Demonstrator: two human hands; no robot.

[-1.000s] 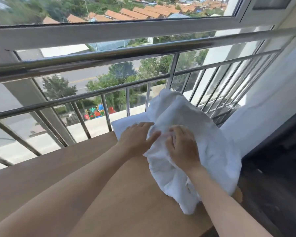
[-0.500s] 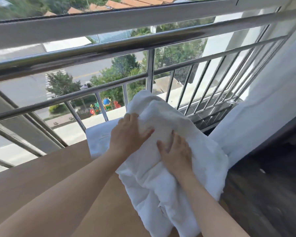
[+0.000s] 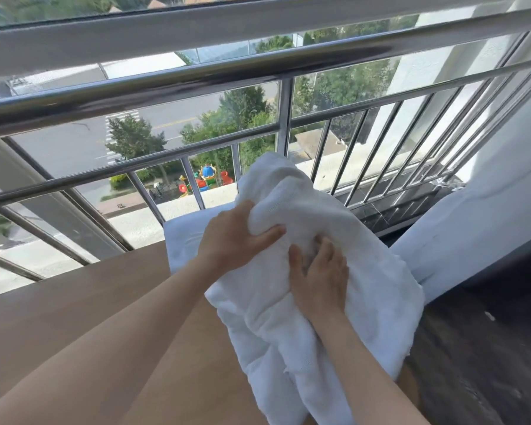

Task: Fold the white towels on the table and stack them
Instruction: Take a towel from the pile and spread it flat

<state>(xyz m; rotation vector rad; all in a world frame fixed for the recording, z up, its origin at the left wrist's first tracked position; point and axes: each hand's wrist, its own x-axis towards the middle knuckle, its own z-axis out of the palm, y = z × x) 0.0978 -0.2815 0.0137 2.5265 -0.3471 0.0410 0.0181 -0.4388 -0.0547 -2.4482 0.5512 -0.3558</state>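
White bath towel [image 3: 344,302], bunched and unfolded, lies over the right end of the wooden table [image 3: 89,302], its lower part spilling past the table's near right edge. The left hand [image 3: 233,240] grips a thick wad of it, fingers buried in the cloth and thumb laid across the front. The right hand [image 3: 319,277] rests on the heap just beside it, fingers spread and bent with their tips sunk into a fold; whether they pinch cloth cannot be told. A second white towel [image 3: 184,243] lies flat at the table's far edge, partly under the bundle.

The step in hand looks like opening the bundle. It would go best by finding a hem or two corners, not mid-cloth, then lifting clear of the flat towel and spreading it on the bare part of the table to the left.
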